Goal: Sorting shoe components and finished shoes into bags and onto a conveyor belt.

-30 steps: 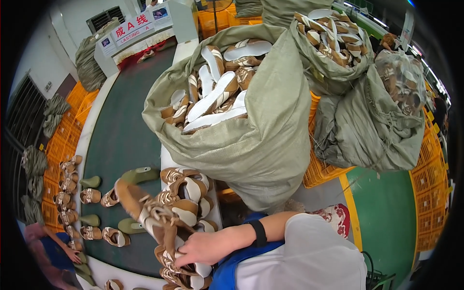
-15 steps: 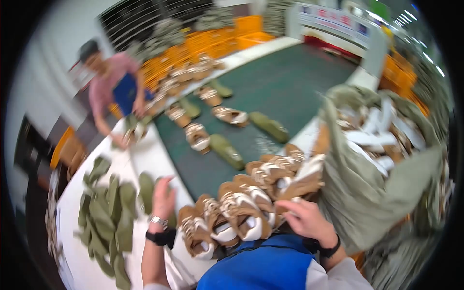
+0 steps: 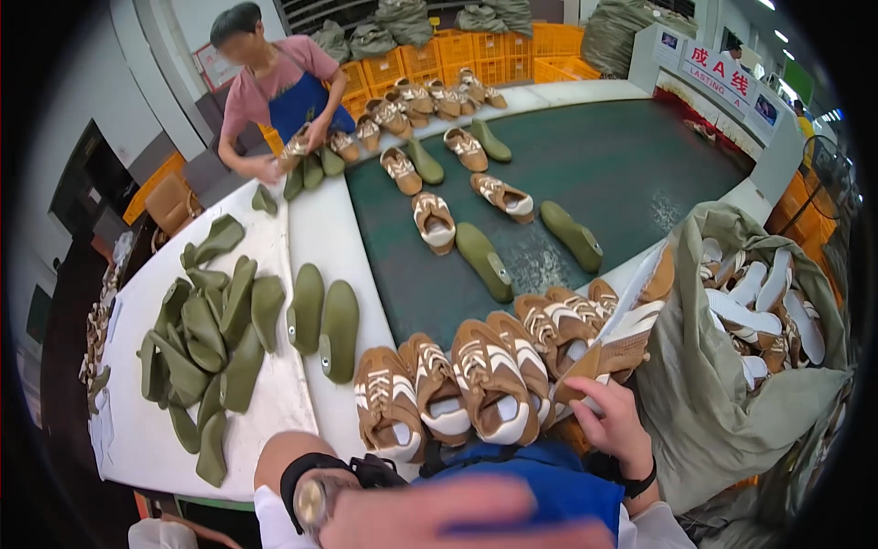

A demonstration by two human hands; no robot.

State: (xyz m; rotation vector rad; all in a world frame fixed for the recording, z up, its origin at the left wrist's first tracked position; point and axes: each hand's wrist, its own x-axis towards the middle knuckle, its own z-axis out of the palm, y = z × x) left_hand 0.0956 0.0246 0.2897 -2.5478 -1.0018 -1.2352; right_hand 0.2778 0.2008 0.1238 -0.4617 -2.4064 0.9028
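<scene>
My right hand [image 3: 615, 423] grips the heel end of a brown-and-white sneaker upper [image 3: 615, 355], tilted with its toe pointing up and away; a pale sole side shows. My left hand [image 3: 439, 508], smeared by motion, is stretched across in front of my blue apron, and its fingers cannot be made out clearly. Just beyond it, a row of brown sneaker uppers [image 3: 494, 389] with white stripes and laces stands along the table's near edge. Two green shoe lasts [image 3: 339, 331] lie left of that row, beside a loose heap of green lasts [image 3: 203, 329] on the white tabletop.
A green conveyor belt [image 3: 631, 151] carries uppers and lasts in pairs. At right stands an open grey-green sack [image 3: 722, 366] of uppers and pale insole-like pieces. Across the table, a co-worker [image 3: 279, 87] handles an upper. Orange crates [image 3: 457, 55] line the back.
My left hand has swung from beside the green lasts to in front of my apron. The upper at my right hand is tilted more upright. My view has turned, shifting the scene.
</scene>
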